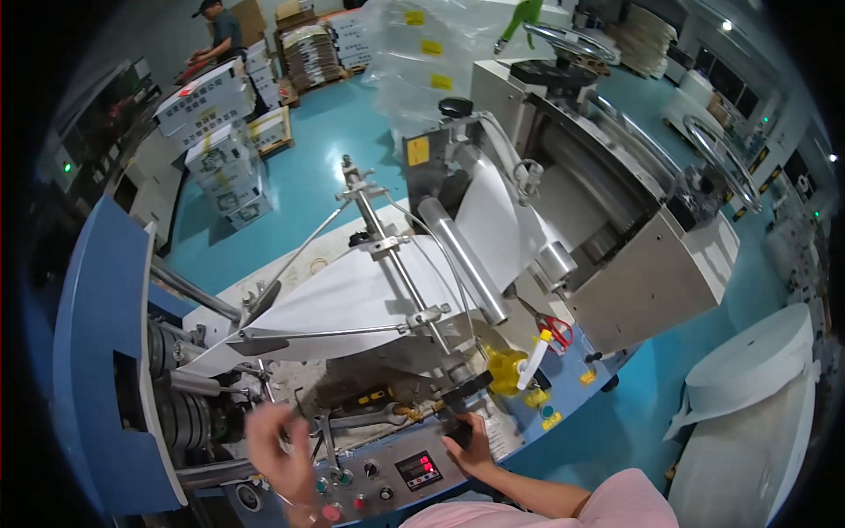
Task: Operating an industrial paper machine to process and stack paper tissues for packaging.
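Note:
My right hand is closed around a black knob at the near end of the metal guide bar, beside the control panel. Smeared by motion, my left hand hovers over the panel's left part, near the wrenches; whether it holds anything is unclear. A white paper web runs folded through the metal guide rods. In the tray behind the panel lie an open-end wrench and a yellow-and-black screwdriver.
A yellow spray bottle and red-handled scissors sit right of the guide bar. Rollers occupy the blue machine's left end. Handwheels top the grey unit. Stacked cartons and another person are at the far left.

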Demonstrator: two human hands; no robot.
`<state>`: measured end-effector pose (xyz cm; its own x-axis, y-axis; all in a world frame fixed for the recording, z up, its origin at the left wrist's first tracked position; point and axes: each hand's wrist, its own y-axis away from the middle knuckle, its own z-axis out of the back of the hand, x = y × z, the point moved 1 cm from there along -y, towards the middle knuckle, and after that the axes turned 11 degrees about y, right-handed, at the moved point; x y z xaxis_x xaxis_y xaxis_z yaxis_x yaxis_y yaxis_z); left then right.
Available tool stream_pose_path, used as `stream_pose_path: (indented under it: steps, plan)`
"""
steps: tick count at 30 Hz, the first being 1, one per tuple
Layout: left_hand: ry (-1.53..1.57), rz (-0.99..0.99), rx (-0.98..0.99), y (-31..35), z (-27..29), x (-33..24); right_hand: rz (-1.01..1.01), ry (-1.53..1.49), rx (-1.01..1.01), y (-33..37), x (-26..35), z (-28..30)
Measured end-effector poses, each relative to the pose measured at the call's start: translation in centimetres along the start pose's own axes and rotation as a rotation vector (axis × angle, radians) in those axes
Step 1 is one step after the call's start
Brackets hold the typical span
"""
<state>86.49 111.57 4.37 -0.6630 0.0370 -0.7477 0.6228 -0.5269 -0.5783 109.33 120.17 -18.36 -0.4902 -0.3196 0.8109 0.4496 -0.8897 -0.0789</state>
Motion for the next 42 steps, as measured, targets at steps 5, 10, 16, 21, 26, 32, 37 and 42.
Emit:
stream_pose_path:
  steps: [5, 10, 16, 21, 26, 32, 37, 42]
  plan:
    - [-0.009, -0.188, 0.247, -15.8, -3.2, 0.6, -0.065, 0.018, 0.040, 0.0, -0.8, 0.7]
    - [-0.211, -0.040, 0.620, -25.9, -6.5, 8.8, -0.037, -0.030, 0.076, -0.5, 0.1, 0.5]
    - [-0.383, -0.025, 1.129, -28.8, -14.2, 18.2, 0.010, -0.006, 0.034, 0.9, -3.3, -2.6]
    - [-0.475, -0.222, 1.462, -26.7, -21.3, 25.0, 0.007, 0.032, -0.005, 2.1, -4.5, -2.9]
    - [-0.347, -0.355, 1.561, -24.3, -23.5, 26.2, -0.131, 0.097, -0.177, 0.8, -4.0, -6.2]
    - [-0.437, -0.600, 1.520, -24.6, -24.1, 22.3, -0.101, 0.100, -0.101, 1.0, -3.2, -6.3]
    - [-0.267, -0.435, 1.545, -25.5, -22.1, 18.9, -0.016, 0.084, -0.042, 1.3, -2.4, -5.2]
    - [-0.549, -0.314, 0.965, -31.3, -12.9, 21.8, 0.047, 0.089, -0.108, 1.6, -1.3, -2.9]
